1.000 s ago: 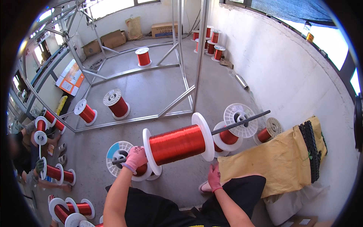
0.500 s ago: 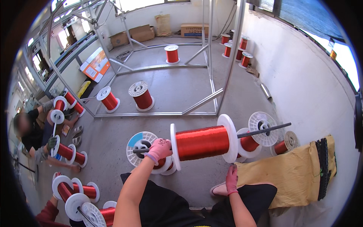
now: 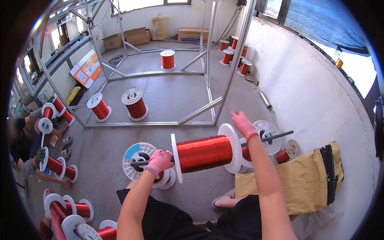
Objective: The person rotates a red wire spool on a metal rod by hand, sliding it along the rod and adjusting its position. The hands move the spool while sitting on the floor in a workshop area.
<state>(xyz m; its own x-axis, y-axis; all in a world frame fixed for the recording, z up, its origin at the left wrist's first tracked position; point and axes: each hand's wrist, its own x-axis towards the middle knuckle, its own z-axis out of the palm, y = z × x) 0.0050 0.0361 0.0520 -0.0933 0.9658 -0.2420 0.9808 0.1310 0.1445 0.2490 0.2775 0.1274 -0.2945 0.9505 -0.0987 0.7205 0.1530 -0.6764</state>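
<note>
A large spool of red copper-coloured wire (image 3: 205,153) with white flanges sits lengthwise on a dark rod (image 3: 276,137) in front of me. My left hand (image 3: 161,161), in a pink glove, is closed round the rod just left of the spool. Beyond the right flange, my pink-gloved right hand (image 3: 243,123) is raised; motion smears its fingers, so I cannot tell what they hold. Below the rod's left part stands a spool with a blue patch (image 3: 132,150). Another white-flanged spool (image 3: 262,129) is behind the rod's right part. Whether the rod rests on them I cannot tell.
A metal frame (image 3: 152,125) stands ahead, with red spools (image 3: 136,108) inside it. A tan sack (image 3: 280,184) lies at right beside a small spool (image 3: 294,149). At left, a co-worker (image 3: 24,148) handles more spools (image 3: 60,166). Several spools (image 3: 245,67) stand along the right wall.
My right hand has gone from low beside the spool's right flange up and away to beyond it. My left hand still grips the rod. The view has shifted slightly.
</note>
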